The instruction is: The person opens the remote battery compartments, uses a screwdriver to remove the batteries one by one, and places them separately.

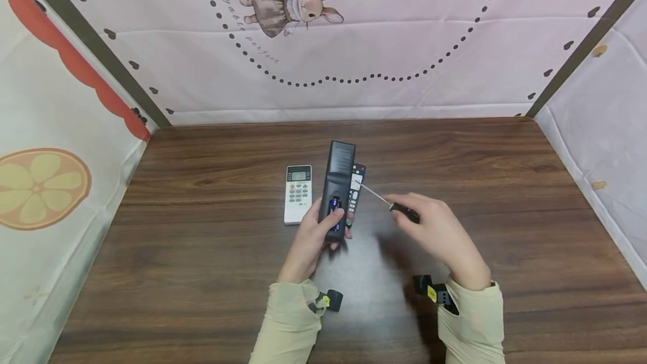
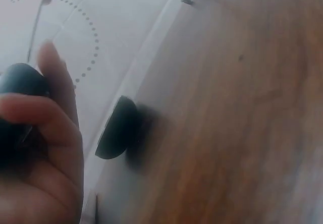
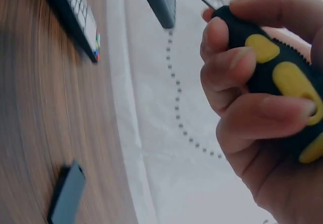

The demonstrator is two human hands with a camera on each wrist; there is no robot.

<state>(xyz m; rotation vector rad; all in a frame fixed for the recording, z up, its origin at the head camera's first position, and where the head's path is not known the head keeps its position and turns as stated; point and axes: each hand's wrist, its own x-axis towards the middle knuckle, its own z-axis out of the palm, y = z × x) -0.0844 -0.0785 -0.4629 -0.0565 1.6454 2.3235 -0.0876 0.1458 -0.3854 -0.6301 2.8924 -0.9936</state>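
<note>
My left hand [image 1: 309, 236] grips a black remote control [image 1: 340, 168] with its back facing up. Its battery compartment lies uncovered, and blue batteries [image 1: 334, 205] show inside, partly under my thumb. In my right hand [image 1: 442, 232] is a screwdriver [image 1: 406, 213], whose black and yellow handle [image 3: 290, 77] shows in the right wrist view. The thin shaft points left, its tip beside the held remote and apart from it. Below lies a second black remote [image 1: 360, 172] with white buttons, partly hidden by the held one.
A white remote [image 1: 297, 212] with a small display lies left of the held remote on the brown wooden table [image 1: 202, 274]. In the right wrist view a small dark flat piece [image 3: 68, 193] lies on the table, its kind unclear. Printed cloth walls [image 1: 404, 44] stand behind and at the sides.
</note>
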